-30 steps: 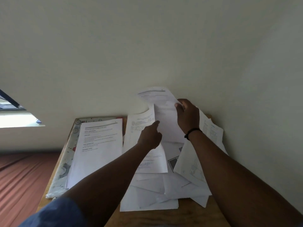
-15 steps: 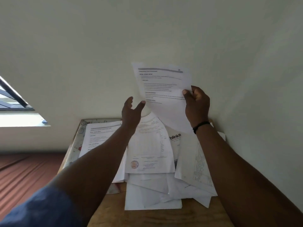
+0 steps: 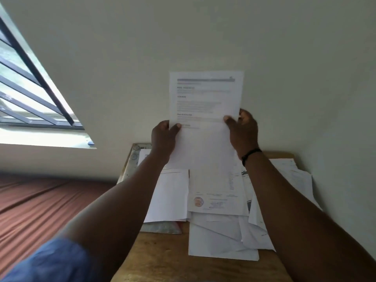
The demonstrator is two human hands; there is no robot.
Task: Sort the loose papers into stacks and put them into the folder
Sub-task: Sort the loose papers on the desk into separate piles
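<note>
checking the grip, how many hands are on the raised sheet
2: the left hand pinches the raised sheet's left edge, the right hand its right edge.

We see a wooden table set against the wall, bearing on its left a patterned folder with a stack of white sheets on top, and beside it to the right a loose overlapping heap of papers reaching the wall.
</note>
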